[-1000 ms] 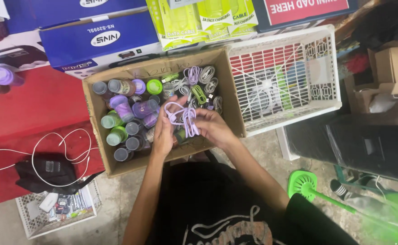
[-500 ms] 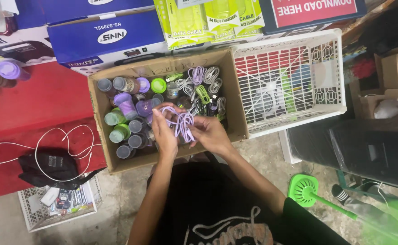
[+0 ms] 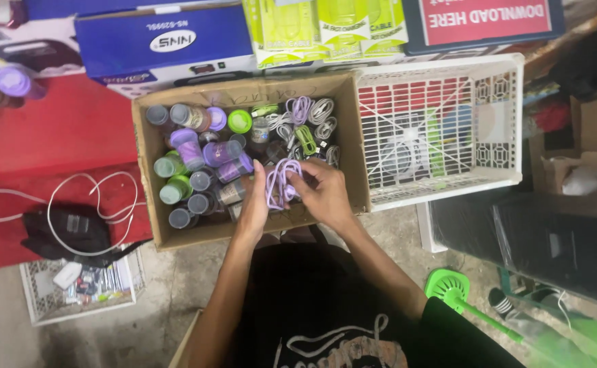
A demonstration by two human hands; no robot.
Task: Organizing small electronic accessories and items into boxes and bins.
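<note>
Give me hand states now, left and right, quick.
Left hand: fingers closed on the coiled purple cable, over the cardboard box.
Right hand: fingers pinching the same purple cable from the other side.

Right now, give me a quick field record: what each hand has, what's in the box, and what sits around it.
left hand: left hand grips the purple cable from the left
right hand: right hand holds the same coil from the right
container: open cardboard box, hands over its near right part
box contents: capped bottles on the left, coiled cables at the far right
right of box: white plastic crate
left of box: red surface with a white cord
</note>
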